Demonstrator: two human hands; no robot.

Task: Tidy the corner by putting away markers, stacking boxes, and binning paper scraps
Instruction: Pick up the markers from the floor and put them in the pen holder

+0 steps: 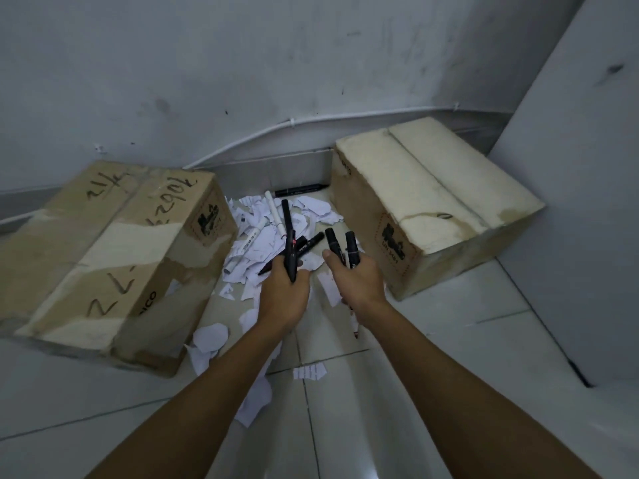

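Observation:
Two taped cardboard boxes lie on the tiled floor: a brown one [103,250] at the left with handwriting on top, a paler one [432,202] at the right. Between them spreads a heap of white paper scraps [262,236] with white markers [275,212] and black markers [307,243] on it. Another black marker [301,190] lies by the wall. My left hand [283,295] grips a long black marker [288,233] pointing up. My right hand [356,281] holds two black markers [342,247] upright.
The corner is closed by a scuffed grey wall with a white cable [311,124] along it. A large white panel [570,202] stands at the right. More scraps [309,370] trail toward me over the tiles.

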